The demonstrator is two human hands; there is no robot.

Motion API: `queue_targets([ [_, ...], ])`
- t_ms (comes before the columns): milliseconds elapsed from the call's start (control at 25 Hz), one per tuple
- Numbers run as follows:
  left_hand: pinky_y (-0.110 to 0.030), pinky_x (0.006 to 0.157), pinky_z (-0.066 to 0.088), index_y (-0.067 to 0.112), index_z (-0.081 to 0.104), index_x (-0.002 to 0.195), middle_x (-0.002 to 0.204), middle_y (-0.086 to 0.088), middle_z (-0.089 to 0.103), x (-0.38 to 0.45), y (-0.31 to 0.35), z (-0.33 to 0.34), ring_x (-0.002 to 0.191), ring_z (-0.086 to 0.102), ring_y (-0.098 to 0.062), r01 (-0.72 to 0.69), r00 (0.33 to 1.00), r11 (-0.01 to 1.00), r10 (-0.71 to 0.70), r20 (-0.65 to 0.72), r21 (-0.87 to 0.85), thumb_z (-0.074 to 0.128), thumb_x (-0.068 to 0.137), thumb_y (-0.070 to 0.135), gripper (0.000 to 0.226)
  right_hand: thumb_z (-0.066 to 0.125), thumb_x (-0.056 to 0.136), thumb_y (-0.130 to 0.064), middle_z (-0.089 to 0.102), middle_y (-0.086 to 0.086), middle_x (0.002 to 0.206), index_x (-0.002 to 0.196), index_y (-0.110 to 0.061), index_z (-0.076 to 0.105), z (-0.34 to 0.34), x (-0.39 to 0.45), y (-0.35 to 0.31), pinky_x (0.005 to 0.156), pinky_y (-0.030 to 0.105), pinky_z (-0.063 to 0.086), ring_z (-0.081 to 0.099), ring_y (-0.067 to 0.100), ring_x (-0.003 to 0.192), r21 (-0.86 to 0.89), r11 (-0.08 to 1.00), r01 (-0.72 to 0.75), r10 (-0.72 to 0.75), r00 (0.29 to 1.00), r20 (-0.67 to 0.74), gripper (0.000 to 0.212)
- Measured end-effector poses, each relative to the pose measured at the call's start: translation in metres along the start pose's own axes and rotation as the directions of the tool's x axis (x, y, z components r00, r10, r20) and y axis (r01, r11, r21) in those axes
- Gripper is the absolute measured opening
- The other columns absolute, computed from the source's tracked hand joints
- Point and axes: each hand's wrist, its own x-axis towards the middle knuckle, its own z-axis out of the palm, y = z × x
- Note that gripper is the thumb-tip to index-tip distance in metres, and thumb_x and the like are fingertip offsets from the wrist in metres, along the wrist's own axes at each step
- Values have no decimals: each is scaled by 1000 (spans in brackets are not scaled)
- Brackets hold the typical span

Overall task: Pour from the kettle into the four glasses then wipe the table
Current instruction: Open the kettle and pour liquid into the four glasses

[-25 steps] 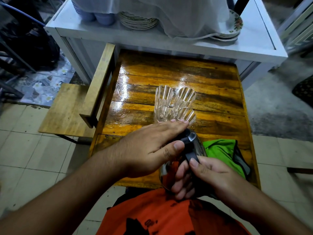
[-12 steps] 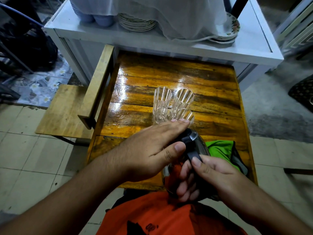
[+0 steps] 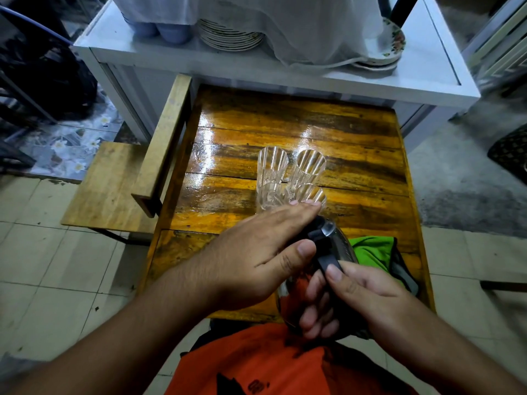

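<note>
Several clear ribbed glasses (image 3: 288, 178) stand clustered in the middle of the glossy wooden table (image 3: 356, 143). A glass kettle (image 3: 340, 246) with a black lid and handle is at the table's near edge, just behind the glasses. My right hand (image 3: 350, 297) grips its black handle, thumb on top. My left hand (image 3: 256, 252) lies flat over the lid, fingertips reaching the nearest glass. A green cloth (image 3: 373, 250) lies on the table right of the kettle, partly hidden by it.
A white cabinet (image 3: 427, 78) behind the table carries stacked plates (image 3: 231, 38) and bowls under a white cloth. A wooden chair (image 3: 114, 183) stands against the table's left side. Tiled floor lies left and right.
Both hands stay on the kettle in nearly the same pose; the view has shifted slightly.
</note>
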Motion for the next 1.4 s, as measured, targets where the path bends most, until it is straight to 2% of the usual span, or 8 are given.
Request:
queue_targets([
  [240,-38,123,18,30,13,158,165,15,15,-2,2,10,149,2,7,25,999,999,-26,22,36,-3,84,79,90,60,80,-62,75,19,75,77,-19,73,-6,1,16,60,23,54,71,23,68,-47,998,35,-38,998,-57,45],
  [360,-37,123,15,26,13,159,166,14,11,-6,3,20,149,-1,6,16,1000,1000,-16,20,20,3,88,76,88,59,76,-69,73,16,64,70,-19,72,-10,2,27,51,16,46,64,13,55,-78,995,68,-77,989,-122,53],
  [480,-38,123,15,22,15,158,166,10,13,-7,2,29,151,-1,2,-8,1000,1000,8,-3,28,11,93,71,82,62,64,-85,71,19,61,66,-16,71,-13,6,40,52,21,48,64,19,55,-59,993,100,-109,979,-170,69],
  [680,-36,124,11,23,15,159,167,10,11,-4,5,33,152,-5,0,-30,999,993,31,-8,114,20,94,62,76,61,64,-86,69,22,59,64,-13,71,-15,14,56,59,31,52,65,28,56,-30,992,125,-128,967,-220,74],
  [880,-35,123,13,23,15,159,167,10,10,-2,5,34,153,-4,-4,-51,996,983,63,-66,175,16,94,67,78,58,60,-89,70,21,55,57,-12,70,-13,19,51,55,26,54,66,24,52,-85,985,149,-167,946,-279,78],
  [1040,-35,122,13,24,17,159,167,10,13,2,7,25,153,-2,-4,-64,990,981,87,-115,186,11,94,68,79,57,64,-86,69,22,54,58,-9,69,-10,17,34,51,24,52,66,24,50,-99,984,150,-173,940,-295,78],
  [1240,-41,122,17,26,21,158,166,11,19,19,11,0,152,5,-2,-74,978,990,95,-184,119,6,92,70,80,44,95,-61,67,27,54,53,-8,64,-4,16,-4,45,22,48,64,29,47,-131,980,152,-189,919,-347,70],
  [1400,-44,121,20,27,26,156,163,11,27,37,9,-12,151,12,-2,-66,967,997,74,-244,40,13,93,69,77,39,95,-50,66,28,55,56,-3,62,1,21,-34,42,17,45,64,26,45,-135,982,129,-171,911,-376,65],
])
